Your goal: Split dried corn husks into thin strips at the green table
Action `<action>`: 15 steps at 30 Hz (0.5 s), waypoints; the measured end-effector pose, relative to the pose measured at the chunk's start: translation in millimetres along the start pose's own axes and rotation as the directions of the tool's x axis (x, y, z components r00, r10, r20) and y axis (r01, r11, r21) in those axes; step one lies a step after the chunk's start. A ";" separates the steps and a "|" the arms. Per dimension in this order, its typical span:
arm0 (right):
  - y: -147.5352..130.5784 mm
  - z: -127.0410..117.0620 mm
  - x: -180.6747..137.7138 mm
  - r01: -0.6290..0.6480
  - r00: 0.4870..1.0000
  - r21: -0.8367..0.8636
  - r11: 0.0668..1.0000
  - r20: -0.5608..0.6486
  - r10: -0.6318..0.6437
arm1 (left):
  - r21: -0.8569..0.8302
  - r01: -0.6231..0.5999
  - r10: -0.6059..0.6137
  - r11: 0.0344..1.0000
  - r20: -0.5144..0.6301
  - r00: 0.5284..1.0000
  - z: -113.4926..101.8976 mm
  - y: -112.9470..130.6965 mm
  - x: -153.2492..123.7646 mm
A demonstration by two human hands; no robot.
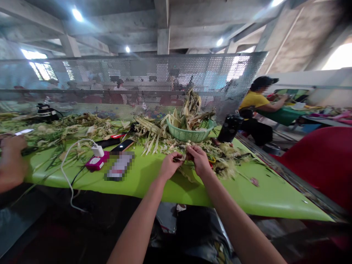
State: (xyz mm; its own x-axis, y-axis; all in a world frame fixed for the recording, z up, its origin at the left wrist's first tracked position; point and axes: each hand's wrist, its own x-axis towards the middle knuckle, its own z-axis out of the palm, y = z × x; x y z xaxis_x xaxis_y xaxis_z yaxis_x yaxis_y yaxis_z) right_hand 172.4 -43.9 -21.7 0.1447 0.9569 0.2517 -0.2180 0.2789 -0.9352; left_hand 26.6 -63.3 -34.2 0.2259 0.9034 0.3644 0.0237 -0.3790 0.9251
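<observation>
Over the front of the green tabletop, my left hand (169, 165) pinches a small pale piece of dried husk (182, 158) between thumb and fingers. My right hand (198, 158) is closed close beside it, its fingertips at the upper end of the same piece. Exactly how the right fingers grip is hard to make out. Beyond my hands stands a green plastic basket (187, 136) heaped with dry husks (189, 110). Loose husk scraps and a tuft of pale, silky fibres (225, 169) lie right of my right hand, with something yellow and red partly hidden behind it.
Left of my hands are a magenta power socket (96, 161) with a white charger (97, 149) and cable, and phones (122, 146). A black container (230, 128) stands right of the basket. Another person's hand (12, 157) rests at far left. A perforated metal screen (132, 73) runs behind.
</observation>
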 end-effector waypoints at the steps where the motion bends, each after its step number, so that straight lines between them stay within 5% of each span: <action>1: 0.4 0.3 0.0 -0.004 1.000 0.005 1.000 -0.002 0.004 | -0.009 -0.005 0.005 1.000 0.005 1.000 0.2 -0.6 0.1; 15: -6.2 -7.4 5.8 0.034 0.968 0.199 0.979 -0.249 0.018 | -0.050 0.162 -0.168 0.986 -0.164 0.972 -3.7 -2.2 3.8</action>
State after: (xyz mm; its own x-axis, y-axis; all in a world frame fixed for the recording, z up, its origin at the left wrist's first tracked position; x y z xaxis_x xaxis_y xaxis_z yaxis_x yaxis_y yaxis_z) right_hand 181.8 -40.7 -16.3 0.3766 0.9115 0.1653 -0.4011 0.3213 -0.8578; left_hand 23.8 -58.3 -34.4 0.0557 0.9747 0.2163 0.0116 -0.2173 0.9760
